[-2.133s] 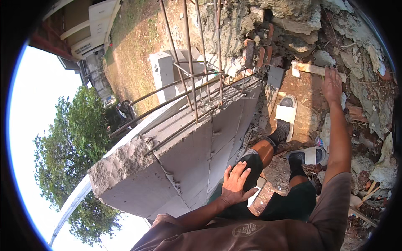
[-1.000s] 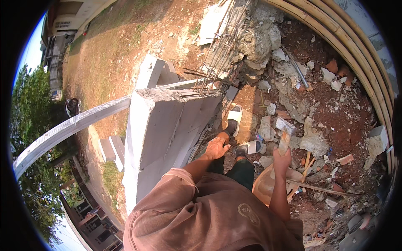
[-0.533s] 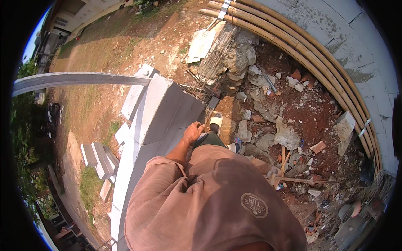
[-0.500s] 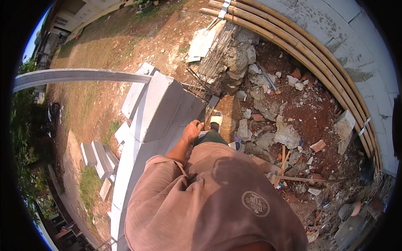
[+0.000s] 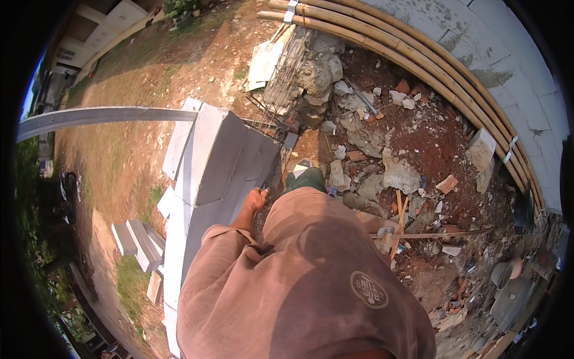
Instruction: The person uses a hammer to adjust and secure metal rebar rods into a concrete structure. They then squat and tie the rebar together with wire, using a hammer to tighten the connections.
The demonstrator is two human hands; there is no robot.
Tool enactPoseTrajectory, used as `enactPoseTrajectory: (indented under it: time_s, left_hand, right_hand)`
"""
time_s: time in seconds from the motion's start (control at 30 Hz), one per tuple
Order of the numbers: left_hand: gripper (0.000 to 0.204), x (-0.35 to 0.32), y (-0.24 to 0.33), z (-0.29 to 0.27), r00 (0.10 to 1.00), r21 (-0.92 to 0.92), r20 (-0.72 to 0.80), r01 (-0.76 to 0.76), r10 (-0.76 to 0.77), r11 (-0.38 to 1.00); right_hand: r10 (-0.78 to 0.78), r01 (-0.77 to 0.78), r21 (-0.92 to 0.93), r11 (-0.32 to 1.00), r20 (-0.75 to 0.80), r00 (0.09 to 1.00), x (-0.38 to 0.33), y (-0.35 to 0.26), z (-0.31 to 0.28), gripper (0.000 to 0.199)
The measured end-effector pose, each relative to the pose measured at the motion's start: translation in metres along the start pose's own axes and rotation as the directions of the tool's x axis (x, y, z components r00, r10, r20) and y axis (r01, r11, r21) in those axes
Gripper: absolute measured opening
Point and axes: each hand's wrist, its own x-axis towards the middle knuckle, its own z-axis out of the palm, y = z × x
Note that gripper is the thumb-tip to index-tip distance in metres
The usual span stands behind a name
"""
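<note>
My left hand [image 5: 256, 198] hangs low beside the pale block wall [image 5: 218, 149], close to its side face. Its fingers are curled in, and whether anything small is inside them is hidden. My right hand is out of view, behind the brown shirt [image 5: 299, 269] that fills the lower middle. Past the shirt's hem show a dark green trouser leg [image 5: 306, 179] and a light-coloured shoe [image 5: 300, 170]. A long grey metal bar [image 5: 107, 115] meets the wall's far top end.
Broken concrete [image 5: 399, 175] and red soil cover the ground to my right. Long bamboo poles [image 5: 412, 54] lean along a grey block wall [image 5: 526, 66]. Rusty steel rods [image 5: 288, 75] stick out ahead. Loose pale blocks [image 5: 142, 244] lie left of the low wall.
My left hand has moved back along the wall, nearer my body. My legs have changed position in a step, and the view has shifted slightly.
</note>
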Motion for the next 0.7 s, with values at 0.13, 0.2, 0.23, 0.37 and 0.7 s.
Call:
enactPoseTrajectory:
  time_s: [0.13,0.2,0.23,0.37,0.7]
  left_hand:
    - [0.05,0.028,0.049,-0.007,0.994,-0.016,0.004,-0.106,0.106,0.994]
    - [0.049,0.051,0.104,-0.01,0.971,0.081,0.103,-0.224,0.215,0.971]
    - [0.047,0.051,0.161,-0.015,0.933,0.052,0.124,-0.347,0.339,0.936]
    - [0.036,-0.004,0.405,-0.047,0.458,-0.056,0.04,-0.886,0.888,0.459]
    - [0.039,-0.197,0.611,-0.042,-0.245,-0.134,0.204,-0.966,0.948,-0.221]
  right_hand:
    - [0.038,-0.039,0.016,0.999,0.008,0.999,-0.002,-0.009,0.005,0.033]
    - [0.063,-0.063,0.003,0.998,0.022,0.998,-0.004,-0.011,0.008,0.033]
    - [0.077,-0.077,0.001,0.997,0.008,0.997,-0.006,-0.011,0.005,0.033]
    - [0.096,-0.096,-0.044,0.994,-0.003,0.995,-0.015,-0.024,0.004,0.033]
    - [0.113,-0.113,-0.004,0.994,-0.014,0.993,-0.034,-0.058,0.027,0.034]
